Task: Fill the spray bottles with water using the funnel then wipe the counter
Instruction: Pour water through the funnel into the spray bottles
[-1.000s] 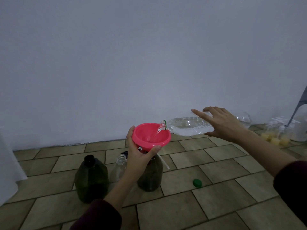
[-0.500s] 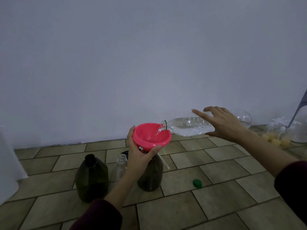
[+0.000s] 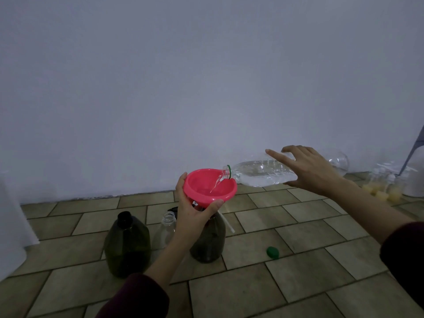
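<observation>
While water runs from the tilted clear bottle into the pink funnel, the filling step is under way. The left hand grips the funnel, which sits in the neck of a dark green spray bottle standing on the tiled desk; the right hand clasps the clear bottle, forefinger straight. Next, I judge, comes levelling off before overflow, then moving to the second dark bottle, just left
</observation>
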